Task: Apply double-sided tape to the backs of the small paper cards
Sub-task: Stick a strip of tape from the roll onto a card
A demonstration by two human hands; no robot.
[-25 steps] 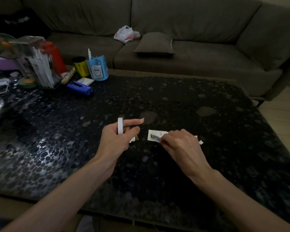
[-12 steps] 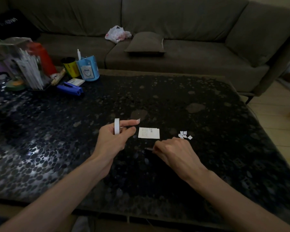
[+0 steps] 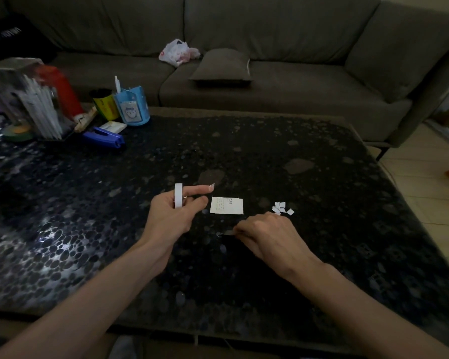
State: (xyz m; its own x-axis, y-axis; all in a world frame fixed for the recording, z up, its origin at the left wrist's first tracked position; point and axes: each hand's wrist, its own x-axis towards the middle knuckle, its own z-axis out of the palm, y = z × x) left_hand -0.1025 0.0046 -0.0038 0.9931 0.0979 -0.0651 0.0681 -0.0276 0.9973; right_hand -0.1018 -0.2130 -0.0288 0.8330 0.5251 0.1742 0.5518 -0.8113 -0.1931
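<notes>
My left hand [image 3: 170, 218] holds a white roll of double-sided tape [image 3: 178, 195]. The roll sits around the outstretched index finger, and a small cut piece of tape [image 3: 211, 187] sticks to that fingertip. A small white paper card [image 3: 226, 205] lies flat on the table just right of that hand, pale side up with faint print. My right hand [image 3: 266, 237] rests on the table nearer to me, fingers pinched on a thin flat piece [image 3: 226, 233] that is dark and hard to make out. Several tiny white paper scraps [image 3: 281, 208] lie beyond the right hand.
On the dark pebble-patterned table [image 3: 114, 229], at the far left, stand a blue stapler [image 3: 105, 138], a blue cup [image 3: 131, 108], a yellow can [image 3: 104, 104], a clear holder of white sticks [image 3: 36, 104] and a green tape roll [image 3: 18, 132]. Behind the table is a grey sofa [image 3: 296, 81].
My right hand has pulled back from the card toward me, leaving it pale side up on the table, and now pinches a thin piece. The left hand keeps the roll.
</notes>
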